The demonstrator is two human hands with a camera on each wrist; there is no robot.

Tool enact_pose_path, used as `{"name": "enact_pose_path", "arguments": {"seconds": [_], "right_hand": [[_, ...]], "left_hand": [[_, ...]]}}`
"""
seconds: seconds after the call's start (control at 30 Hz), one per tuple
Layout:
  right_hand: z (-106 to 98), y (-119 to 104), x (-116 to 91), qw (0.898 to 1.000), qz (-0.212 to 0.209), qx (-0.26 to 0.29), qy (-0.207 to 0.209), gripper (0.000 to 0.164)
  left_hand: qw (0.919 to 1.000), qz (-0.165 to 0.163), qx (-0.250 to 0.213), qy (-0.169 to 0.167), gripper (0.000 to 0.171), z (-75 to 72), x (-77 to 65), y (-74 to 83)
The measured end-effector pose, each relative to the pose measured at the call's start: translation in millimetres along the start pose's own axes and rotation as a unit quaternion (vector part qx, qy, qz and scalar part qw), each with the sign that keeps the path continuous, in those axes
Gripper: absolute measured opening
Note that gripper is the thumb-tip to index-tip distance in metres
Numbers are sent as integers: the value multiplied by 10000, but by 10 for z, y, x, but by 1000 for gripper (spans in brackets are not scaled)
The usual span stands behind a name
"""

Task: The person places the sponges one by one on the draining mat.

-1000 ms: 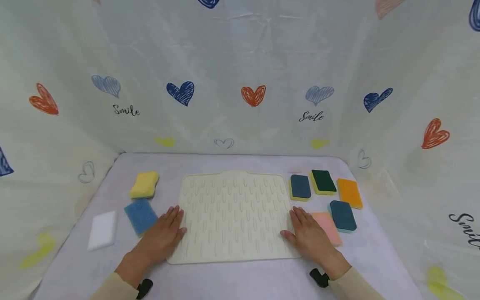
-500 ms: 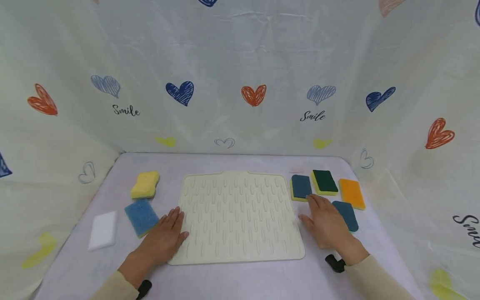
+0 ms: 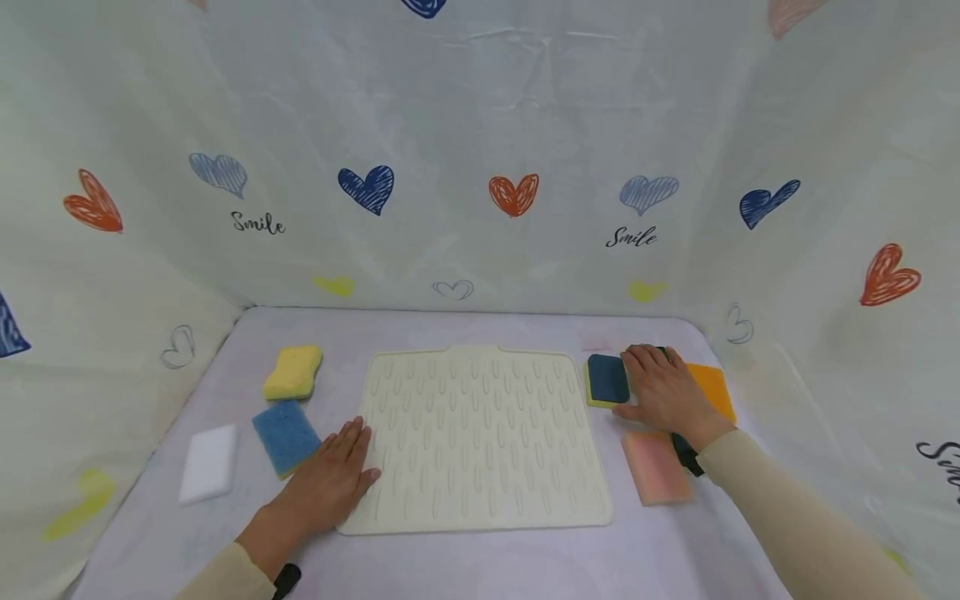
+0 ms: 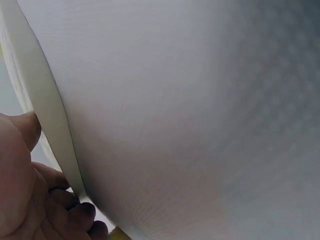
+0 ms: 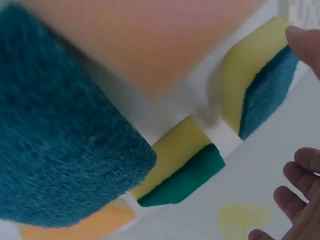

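A cream mat with raised oval ridges (image 3: 480, 442) lies flat at the middle of the table. My left hand (image 3: 326, 479) rests along its left edge, fingers straight; the left wrist view shows the thumb and fingertips at the mat's rim (image 4: 50, 95). My right hand (image 3: 667, 387) reaches over the sponges on the right, fingers extended and holding nothing. It covers most of a dark green and yellow sponge (image 5: 185, 170) in the head view. The thumb is close to a blue and yellow sponge (image 3: 608, 379). In the right wrist view the fingers (image 5: 290, 200) are spread.
A pink sponge (image 3: 656, 468), an orange sponge (image 3: 712, 390) and a teal sponge (image 5: 65, 130) lie around the right arm. On the left are a yellow sponge (image 3: 292, 372), a blue scrub sponge (image 3: 287, 437) and a white block (image 3: 208, 464). A heart-printed curtain (image 3: 442, 125) hangs behind.
My right hand has left the mat's right edge and moved right and away, over the sponges. The pink sponge is uncovered. My left hand stays at the mat's left edge.
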State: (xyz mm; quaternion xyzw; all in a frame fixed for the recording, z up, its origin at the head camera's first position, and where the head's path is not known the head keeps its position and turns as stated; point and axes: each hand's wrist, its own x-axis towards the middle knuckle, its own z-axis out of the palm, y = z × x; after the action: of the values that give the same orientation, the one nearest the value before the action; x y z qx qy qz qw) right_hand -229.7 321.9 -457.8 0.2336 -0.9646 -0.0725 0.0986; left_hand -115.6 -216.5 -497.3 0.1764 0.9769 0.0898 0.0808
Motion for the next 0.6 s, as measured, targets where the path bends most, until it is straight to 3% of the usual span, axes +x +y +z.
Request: {"name": "enact_pose_path", "arguments": {"seconds": [0.3, 0.6], "right_hand": [[140, 68, 277, 9960, -1, -147, -876, 103], [221, 58, 405, 9867, 88, 12, -1622, 105]], "left_hand": [[10000, -3, -2, 66, 71, 37, 15, -35], [10000, 18, -36, -9, 70, 32, 15, -46]]}}
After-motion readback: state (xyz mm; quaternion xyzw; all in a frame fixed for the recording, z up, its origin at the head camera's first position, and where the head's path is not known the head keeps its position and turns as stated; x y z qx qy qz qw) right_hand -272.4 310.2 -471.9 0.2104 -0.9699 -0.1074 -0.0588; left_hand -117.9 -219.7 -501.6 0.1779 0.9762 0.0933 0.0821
